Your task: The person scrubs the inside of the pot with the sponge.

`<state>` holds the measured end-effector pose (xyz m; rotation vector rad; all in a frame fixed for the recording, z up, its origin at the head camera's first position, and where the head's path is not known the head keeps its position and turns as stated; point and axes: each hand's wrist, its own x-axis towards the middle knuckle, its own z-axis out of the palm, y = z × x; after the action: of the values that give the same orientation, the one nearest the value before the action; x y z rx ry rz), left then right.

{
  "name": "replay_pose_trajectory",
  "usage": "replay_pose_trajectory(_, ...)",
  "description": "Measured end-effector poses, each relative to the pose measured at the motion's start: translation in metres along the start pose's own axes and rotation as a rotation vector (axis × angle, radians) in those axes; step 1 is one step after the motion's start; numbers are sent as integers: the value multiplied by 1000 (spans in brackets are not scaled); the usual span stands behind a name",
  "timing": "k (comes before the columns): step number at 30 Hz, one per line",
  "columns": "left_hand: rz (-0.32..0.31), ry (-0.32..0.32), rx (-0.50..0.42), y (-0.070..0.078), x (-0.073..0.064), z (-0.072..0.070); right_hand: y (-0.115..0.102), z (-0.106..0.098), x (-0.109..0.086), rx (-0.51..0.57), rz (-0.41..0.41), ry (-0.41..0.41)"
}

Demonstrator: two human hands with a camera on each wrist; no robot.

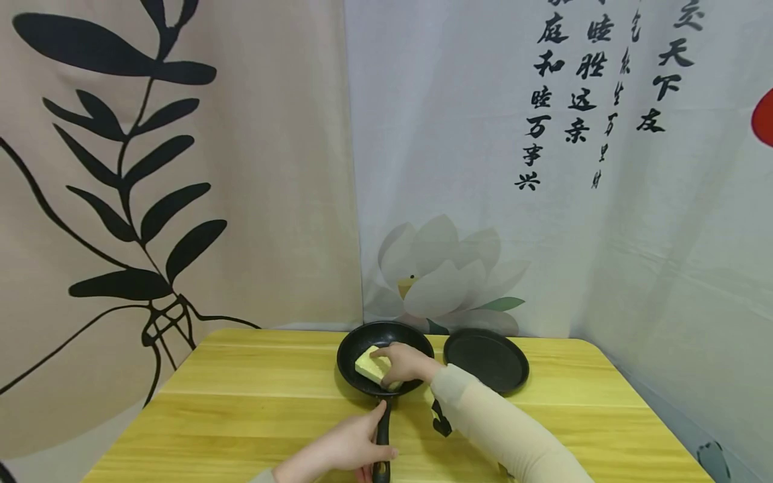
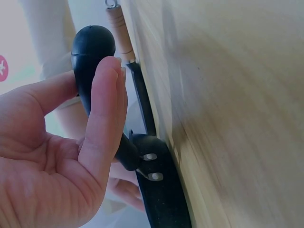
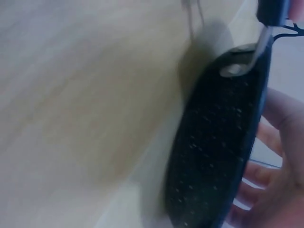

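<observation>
A black frying pan (image 1: 345, 372) sits near the table's far edge, its handle (image 1: 383, 429) pointing back toward me. My left hand (image 1: 353, 439) holds that handle, thumb on one side and fingers round the other; the left wrist view shows the same hand (image 2: 57, 147) from the palm side. Inside the pan lies a pale yellow sponge (image 1: 368, 365), gripped by my right hand (image 1: 407, 362) with thumb and fingers. In the right wrist view the pan's speckled outer wall (image 3: 213, 142) hides the sponge, and my fingers (image 3: 260, 175) show past its edge.
Right of the frying pan lies a flat round black pan (image 1: 486, 359), partly behind my right sleeve (image 1: 513, 429). Its wooden handle (image 2: 119, 33) with a metal ring appears in the left wrist view. A printed cloth (image 1: 290, 201) hangs behind the wooden table (image 1: 253, 382).
</observation>
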<state>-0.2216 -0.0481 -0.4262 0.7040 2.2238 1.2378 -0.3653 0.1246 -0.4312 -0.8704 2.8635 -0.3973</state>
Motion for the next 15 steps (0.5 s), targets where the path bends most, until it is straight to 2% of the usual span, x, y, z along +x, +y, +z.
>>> replay_pose_trajectory(5,3,9,-13,1,-1,2,1,-11,0,3,0,17)
replay_pose_trajectory(9,-21,32,-31,6,-3,4,5,-22,0,8,8,26)
replay_pose_trajectory(15,-51,27,-29,6,-3,2,16,-37,-3,28,15,47)
